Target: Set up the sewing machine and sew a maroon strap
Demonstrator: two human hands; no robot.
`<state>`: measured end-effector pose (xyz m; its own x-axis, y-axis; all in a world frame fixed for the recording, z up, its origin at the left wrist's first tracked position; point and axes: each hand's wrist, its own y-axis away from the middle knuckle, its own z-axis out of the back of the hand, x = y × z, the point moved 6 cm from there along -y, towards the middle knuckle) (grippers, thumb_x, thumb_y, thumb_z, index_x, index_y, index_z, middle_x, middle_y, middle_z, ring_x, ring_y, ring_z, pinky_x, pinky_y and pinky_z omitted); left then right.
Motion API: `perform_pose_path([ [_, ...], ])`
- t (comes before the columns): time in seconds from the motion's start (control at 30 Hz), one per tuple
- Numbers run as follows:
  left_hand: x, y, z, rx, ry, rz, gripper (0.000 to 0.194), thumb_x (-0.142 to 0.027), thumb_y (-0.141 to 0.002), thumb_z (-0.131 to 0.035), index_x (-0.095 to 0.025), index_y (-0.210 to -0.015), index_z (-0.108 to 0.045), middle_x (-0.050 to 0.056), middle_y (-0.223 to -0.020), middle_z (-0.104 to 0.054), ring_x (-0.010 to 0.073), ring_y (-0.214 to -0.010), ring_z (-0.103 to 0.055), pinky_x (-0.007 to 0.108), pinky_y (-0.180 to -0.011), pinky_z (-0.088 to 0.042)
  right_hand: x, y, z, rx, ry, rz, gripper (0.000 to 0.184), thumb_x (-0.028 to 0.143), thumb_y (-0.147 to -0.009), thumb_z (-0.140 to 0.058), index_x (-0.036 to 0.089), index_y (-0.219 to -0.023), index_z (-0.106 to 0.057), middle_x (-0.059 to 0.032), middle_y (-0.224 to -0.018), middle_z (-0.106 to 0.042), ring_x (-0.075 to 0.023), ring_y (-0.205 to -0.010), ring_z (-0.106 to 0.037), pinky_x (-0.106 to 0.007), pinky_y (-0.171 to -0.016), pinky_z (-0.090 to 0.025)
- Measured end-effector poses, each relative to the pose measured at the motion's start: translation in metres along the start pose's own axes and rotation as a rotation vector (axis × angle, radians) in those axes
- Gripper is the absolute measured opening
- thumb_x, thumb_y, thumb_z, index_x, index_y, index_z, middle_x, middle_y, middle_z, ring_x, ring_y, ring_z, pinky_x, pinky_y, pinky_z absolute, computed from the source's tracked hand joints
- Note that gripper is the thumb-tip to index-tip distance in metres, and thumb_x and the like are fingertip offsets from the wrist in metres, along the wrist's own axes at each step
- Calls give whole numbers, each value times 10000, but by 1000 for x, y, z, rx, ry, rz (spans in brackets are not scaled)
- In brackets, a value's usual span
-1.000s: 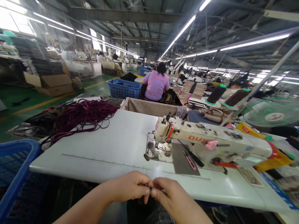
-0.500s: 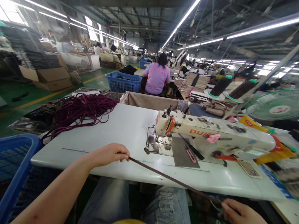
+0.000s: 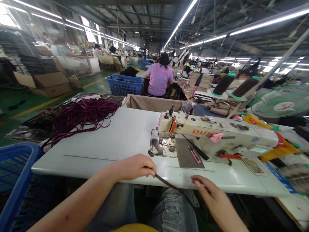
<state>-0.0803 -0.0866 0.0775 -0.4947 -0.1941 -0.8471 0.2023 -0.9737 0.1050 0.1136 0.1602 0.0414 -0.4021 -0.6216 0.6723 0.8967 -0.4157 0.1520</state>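
Note:
My left hand is closed in a pinch on the end of a narrow dark brown strap, just above the front edge of the white table. From there the strap droops over the edge towards my lap, and its lower part is lost in shadow. Beside it on the right, my right hand is partly open, fingers pointing left, apart from the strap. A sewing machine stands behind both hands. Pink-handled thread snips and a black-handled tool lie on a grey sheet by the needle area.
Maroon straps lie heaped at the table's back left. A blue basket stands left of the table, a fabric-lined bin behind it. Thread cones and a fan are at the right. A person in purple sits ahead.
My right hand has let go of the strap and moved left and up towards the table edge. My left hand has shifted right, still pinching the strap, which now hangs slack.

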Motion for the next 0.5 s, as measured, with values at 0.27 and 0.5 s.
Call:
perform_pose_path([
  [0.27,6,-2,2,37,5,-14,464,-619,-992,-537,-244,-1018,-810,68,-1007,-723,208,-949,-657,273,-893,-478,65,1,-56,356,-214,79,548,681,-938,-449,200,-721,-596,-24,-705,-595,-185,-710,-557,-286,-696,-452],
  [0.5,65,45,72,-150,-116,198,419,-576,-974,-568,-222,-985,-792,46,-995,-733,210,-963,-659,266,-886,-466,-90,30,32,141,187,-241,426,635,-799,-509,271,-627,-647,-81,-664,-670,-264,-649,-640,-389,-683,-512],
])
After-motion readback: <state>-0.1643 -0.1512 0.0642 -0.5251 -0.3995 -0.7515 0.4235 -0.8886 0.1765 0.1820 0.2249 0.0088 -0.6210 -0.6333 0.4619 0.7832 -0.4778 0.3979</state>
